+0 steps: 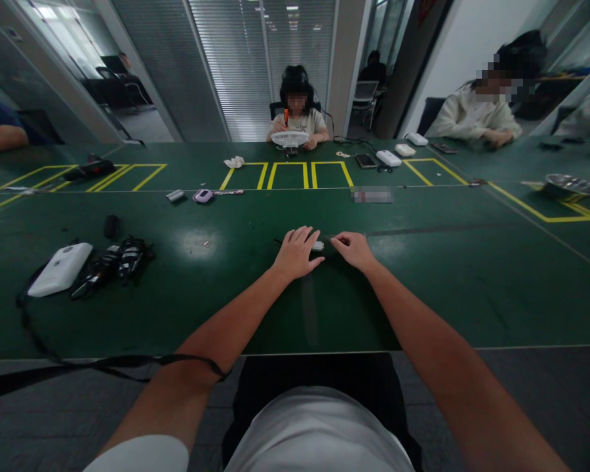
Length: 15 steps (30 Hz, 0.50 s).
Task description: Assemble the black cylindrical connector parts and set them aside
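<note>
My left hand [297,252] lies over the green table with its fingers stretched out and slightly apart. Beneath it is a small whitish object [318,246], mostly covered, its end showing between thumb and fingers. A thin dark tip sticks out to the left of the same hand; whether it belongs to that object is unclear. Close by on the right, my right hand [354,250] is closed in a pinch, thumb against the index finger, just off the whitish end. Anything between those fingertips is too small to make out.
A white power bank [61,269] with a black strap and bundled black cables [130,255] lie at the left. Farther off are a lilac round-ended item [203,196] and a phone [365,161]. Across the table [452,282], one person holds a white object [290,138]; others sit at both sides.
</note>
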### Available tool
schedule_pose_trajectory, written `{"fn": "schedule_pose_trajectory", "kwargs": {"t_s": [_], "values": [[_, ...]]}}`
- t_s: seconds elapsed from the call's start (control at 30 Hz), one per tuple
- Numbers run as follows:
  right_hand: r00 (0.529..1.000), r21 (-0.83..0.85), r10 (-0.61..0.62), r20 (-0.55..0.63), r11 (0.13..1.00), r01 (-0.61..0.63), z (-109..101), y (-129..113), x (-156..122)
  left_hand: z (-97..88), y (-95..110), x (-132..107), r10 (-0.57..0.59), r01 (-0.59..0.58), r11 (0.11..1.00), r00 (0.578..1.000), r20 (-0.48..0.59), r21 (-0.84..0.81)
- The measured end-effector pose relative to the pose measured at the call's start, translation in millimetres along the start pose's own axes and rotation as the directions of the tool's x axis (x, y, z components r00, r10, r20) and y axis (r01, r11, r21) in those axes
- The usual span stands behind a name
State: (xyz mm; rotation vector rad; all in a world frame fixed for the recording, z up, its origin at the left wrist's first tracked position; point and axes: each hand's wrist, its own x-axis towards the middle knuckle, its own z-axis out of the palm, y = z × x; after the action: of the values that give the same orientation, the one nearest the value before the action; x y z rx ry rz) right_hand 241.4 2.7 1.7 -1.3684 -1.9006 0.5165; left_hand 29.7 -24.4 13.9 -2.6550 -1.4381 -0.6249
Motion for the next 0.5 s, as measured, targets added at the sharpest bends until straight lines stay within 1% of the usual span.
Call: {"fn": "schedule_pose_trajectory", "kwargs": {"t_s": [0.07, 0.1, 0.2, 0.33, 0.5], "values": [[1.000, -0.025, 0.010, 0.002, 1.000, -0.010, 0.4, 1.5, 0.3, 4.9, -5.2, 0.6, -0.007, 0.007, 1.000, 0.999, 0.047, 0.001], [1.000, -0.031, 0.009, 0.011, 0.999, -0.009, 0.8, 2.1, 0.3, 6.9, -7.4, 0.8, -0.013, 0.014, 1.000, 0.998, 0.054, -0.003], [0.999, -0.026, -0.006, 0.049, 1.000, 0.007, 2.9, 3.2, 0.0, 10.4, -11.6, 0.5, -0.046, 0.048, 0.998, 0.998, 0.031, -0.037], [0.995, -0.018, -0.023, 0.098, 1.000, 0.025, 5.9, 3.3, -0.2, 11.3, -11.8, -0.7, -0.102, 0.100, 0.990, 0.995, -0.015, -0.104], [0.993, 0.027, -0.008, 0.119, 1.000, 0.005, 7.1, 2.3, -0.9, 11.8, -10.9, -1.4, -0.122, 0.115, 0.981, 0.992, -0.034, -0.154]]}}
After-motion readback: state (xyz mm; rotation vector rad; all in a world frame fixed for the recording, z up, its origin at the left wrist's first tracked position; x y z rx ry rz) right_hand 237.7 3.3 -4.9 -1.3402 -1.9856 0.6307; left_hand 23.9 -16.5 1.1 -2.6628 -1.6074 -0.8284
